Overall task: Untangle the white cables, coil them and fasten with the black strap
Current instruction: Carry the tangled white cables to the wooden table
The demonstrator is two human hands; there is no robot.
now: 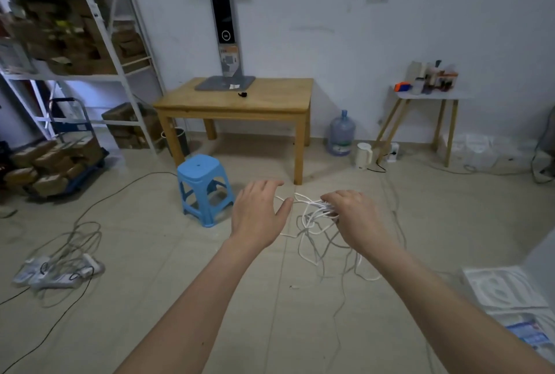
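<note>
Hanging in a loose snarl over the tiled floor, the white cables dangle from the right hand, whose curled fingers grip a bunch of strands; the left hand hovers just beside them, fingers spread and holding nothing. Pulling hard from here would likely cinch the knot below the right hand, and trailing loops could catch underfoot. A small black item on the wooden table, well apart from the hands, may be the black strap. The grey stand's printed panel is too blurred to read.
</note>
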